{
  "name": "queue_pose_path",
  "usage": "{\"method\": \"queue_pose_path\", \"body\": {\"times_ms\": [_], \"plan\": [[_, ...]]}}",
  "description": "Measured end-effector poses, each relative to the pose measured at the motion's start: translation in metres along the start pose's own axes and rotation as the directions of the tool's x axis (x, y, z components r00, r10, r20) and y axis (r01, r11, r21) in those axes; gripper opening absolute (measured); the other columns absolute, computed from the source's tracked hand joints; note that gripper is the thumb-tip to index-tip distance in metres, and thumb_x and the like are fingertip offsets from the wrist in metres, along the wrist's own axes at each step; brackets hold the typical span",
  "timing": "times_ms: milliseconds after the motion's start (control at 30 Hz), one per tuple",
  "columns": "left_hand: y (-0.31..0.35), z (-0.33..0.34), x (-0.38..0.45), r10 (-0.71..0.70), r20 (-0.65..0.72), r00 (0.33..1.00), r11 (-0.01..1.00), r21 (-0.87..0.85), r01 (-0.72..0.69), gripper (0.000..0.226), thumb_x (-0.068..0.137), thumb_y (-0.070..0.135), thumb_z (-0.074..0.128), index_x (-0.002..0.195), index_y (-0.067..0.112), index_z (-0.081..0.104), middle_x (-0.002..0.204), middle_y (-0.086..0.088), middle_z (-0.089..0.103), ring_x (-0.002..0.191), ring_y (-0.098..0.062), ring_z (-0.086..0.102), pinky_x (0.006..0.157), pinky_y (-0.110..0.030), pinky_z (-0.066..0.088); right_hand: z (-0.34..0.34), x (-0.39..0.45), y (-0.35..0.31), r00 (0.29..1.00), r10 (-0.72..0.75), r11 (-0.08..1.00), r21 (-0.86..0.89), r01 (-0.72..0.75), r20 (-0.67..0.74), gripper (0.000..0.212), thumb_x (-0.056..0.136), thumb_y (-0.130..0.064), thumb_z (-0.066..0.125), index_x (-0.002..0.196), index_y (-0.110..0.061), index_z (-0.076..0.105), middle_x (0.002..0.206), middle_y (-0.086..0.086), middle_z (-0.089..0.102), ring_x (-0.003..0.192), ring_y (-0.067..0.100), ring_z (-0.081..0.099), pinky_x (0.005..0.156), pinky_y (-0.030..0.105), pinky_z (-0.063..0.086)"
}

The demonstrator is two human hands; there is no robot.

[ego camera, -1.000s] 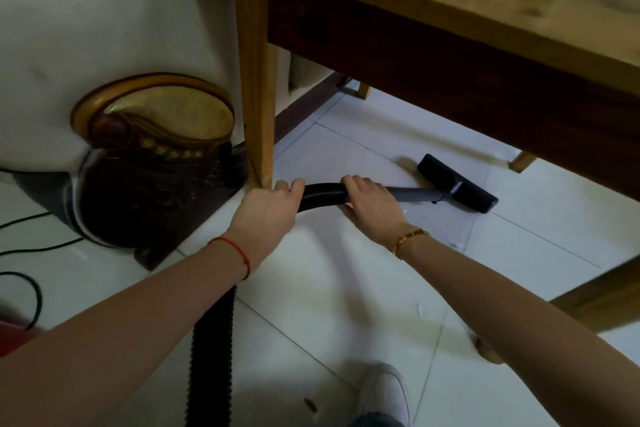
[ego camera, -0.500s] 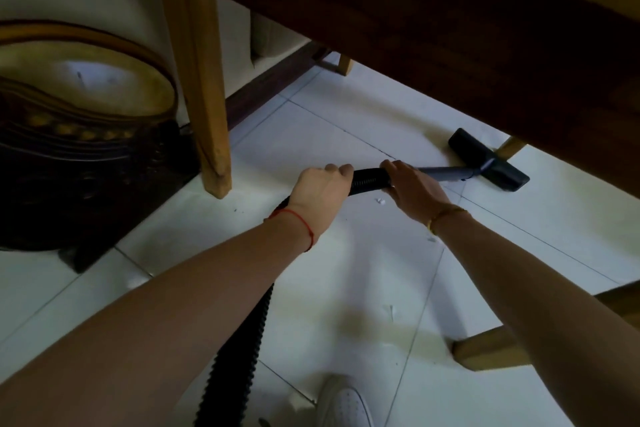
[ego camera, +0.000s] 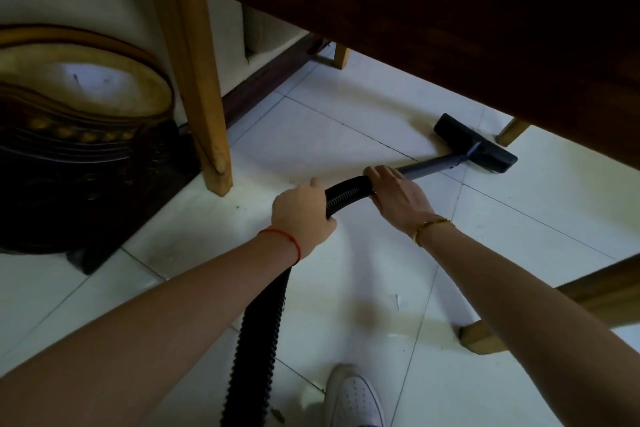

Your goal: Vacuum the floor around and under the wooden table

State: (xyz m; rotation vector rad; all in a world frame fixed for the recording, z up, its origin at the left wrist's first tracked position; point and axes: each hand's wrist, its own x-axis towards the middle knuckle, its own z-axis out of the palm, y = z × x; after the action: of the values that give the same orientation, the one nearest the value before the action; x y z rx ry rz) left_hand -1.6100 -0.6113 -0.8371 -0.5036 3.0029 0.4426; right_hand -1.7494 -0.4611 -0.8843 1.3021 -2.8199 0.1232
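A black ribbed vacuum hose [ego camera: 258,340] runs up from the bottom edge to a grey wand [ego camera: 433,166] that ends in a flat black floor nozzle [ego camera: 476,144]. The nozzle lies on the white tiled floor [ego camera: 346,135] under the wooden table [ego camera: 433,10]. My left hand [ego camera: 304,215] grips the hose near its upper end. My right hand [ego camera: 398,196] grips the spot where hose and wand join. Between the two hands a short arc of hose shows.
A light wooden table leg [ego camera: 204,107] stands just left of my hands. Other legs stand at the far back [ego camera: 341,57], beside the nozzle [ego camera: 512,132] and at the near right [ego camera: 485,336]. A dark carved sofa arm [ego camera: 79,135] fills the left. My white shoe [ego camera: 355,399] is at the bottom.
The nozzle has slid further under the table, away from me and rightward toward the far leg. Both hands kept their grip and moved with it. The view dropped lower beneath the tabletop.
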Motion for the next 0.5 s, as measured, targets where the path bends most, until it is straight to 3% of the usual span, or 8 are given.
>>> {"method": "queue_pose_path", "body": {"times_ms": [100,167,267,400,500], "plan": [[-0.022,-0.012,-0.018,-0.128,0.155,0.980,0.964,-0.214,0.159,0.024,0.080,0.029,0.063,0.096,0.011,0.057,0.088,-0.006,0.066,0.070,-0.024,0.070,0.060,-0.028,0.054,-0.002,-0.001,-0.028,0.999,-0.033,0.999,0.011,0.033,0.004,0.028,0.092,-0.018,0.054,0.119,-0.012,0.048,0.111,0.009,0.057,0.103,0.030,0.056,0.084,0.041,0.050],[-0.037,-0.018,-0.029,-0.186,0.240,0.953,0.887,-0.377,0.268,0.018,0.079,0.026,0.064,0.088,0.011,0.060,0.074,-0.004,0.067,0.055,-0.021,0.070,0.054,-0.028,0.057,-0.001,-0.002,-0.049,0.998,-0.062,0.998,0.022,0.062,-0.006,0.029,0.091,-0.016,0.054,0.120,-0.012,0.048,0.112,0.010,0.057,0.105,0.031,0.055,0.090,0.041,0.047],[-0.057,-0.029,-0.044,-0.249,0.336,0.909,0.745,-0.533,0.401,0.022,0.077,0.027,0.070,0.085,0.008,0.064,0.063,-0.006,0.065,0.047,-0.020,0.066,0.047,-0.027,0.054,-0.001,-0.003,-0.080,0.998,-0.057,0.996,0.065,0.059,-0.037,0.032,0.088,-0.013,0.057,0.119,-0.011,0.050,0.114,0.011,0.058,0.109,0.032,0.053,0.098,0.040,0.042],[-0.071,-0.044,-0.065,-0.297,0.491,0.819,0.554,-0.609,0.567,0.028,0.078,0.028,0.072,0.080,0.004,0.059,0.060,-0.008,0.060,0.042,-0.018,0.056,0.045,-0.023,0.047,-0.004,-0.006,-0.112,0.994,-0.079,0.988,0.130,0.088,-0.070,0.034,0.084,-0.010,0.059,0.118,-0.011,0.051,0.114,0.011,0.057,0.108,0.032,0.052,0.101,0.039,0.037],[-0.079,-0.051,-0.078,-0.290,0.501,0.815,0.544,-0.615,0.571,0.023,0.080,0.023,0.069,0.079,0.005,0.056,0.057,-0.007,0.058,0.039,-0.015,0.052,0.043,-0.022,0.045,-0.006,-0.008,-0.129,0.988,-0.106,0.984,0.135,0.120,-0.109,0.029,0.087,-0.013,0.060,0.115,-0.012,0.053,0.111,0.010,0.058,0.103,0.030,0.054,0.097,0.038,0.039]]}}
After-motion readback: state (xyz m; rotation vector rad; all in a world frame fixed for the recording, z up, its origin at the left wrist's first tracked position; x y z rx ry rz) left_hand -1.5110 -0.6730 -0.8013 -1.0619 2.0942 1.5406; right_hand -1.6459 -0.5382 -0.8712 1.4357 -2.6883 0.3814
